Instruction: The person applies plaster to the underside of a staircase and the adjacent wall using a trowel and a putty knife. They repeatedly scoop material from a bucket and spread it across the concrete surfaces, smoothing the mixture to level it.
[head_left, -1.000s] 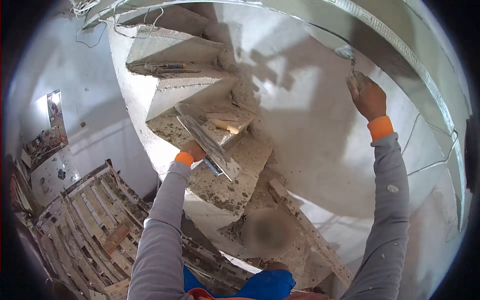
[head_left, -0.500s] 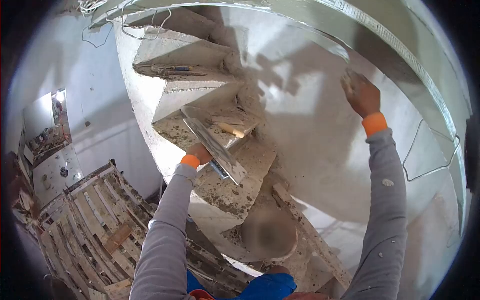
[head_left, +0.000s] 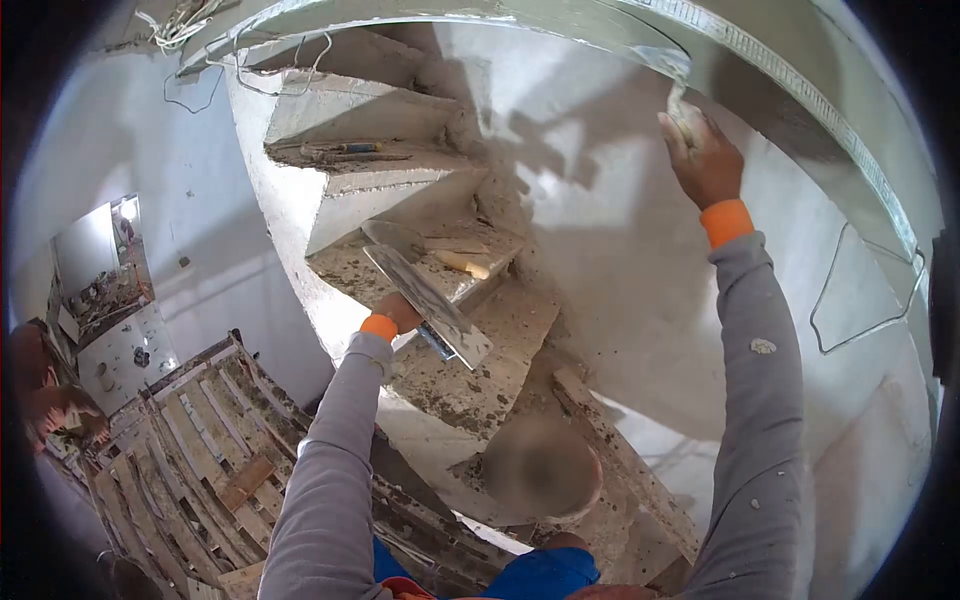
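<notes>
Left hand (head_left: 400, 312) closed round the handle of a flat trowel (head_left: 430, 306) over the staircase's (head_left: 395, 195) lower treads, face tilted, likely as a plaster carrier. Right hand (head_left: 706, 162), raised to the staircase's right, closed on a small spatula (head_left: 664, 60), presumably to reach the curved edge (head_left: 560, 28); contact unclear. Wooden-handled tool (head_left: 461, 264) lies on a staircase tread, seemingly parked within reach.

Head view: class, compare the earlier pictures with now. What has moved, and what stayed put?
The right hand has moved up and leftward in view along the curved beam, still gripping its small tool. More of another person shows at far left. The left hand still holds the flat trowel; the wooden handle stays on its step.
</notes>
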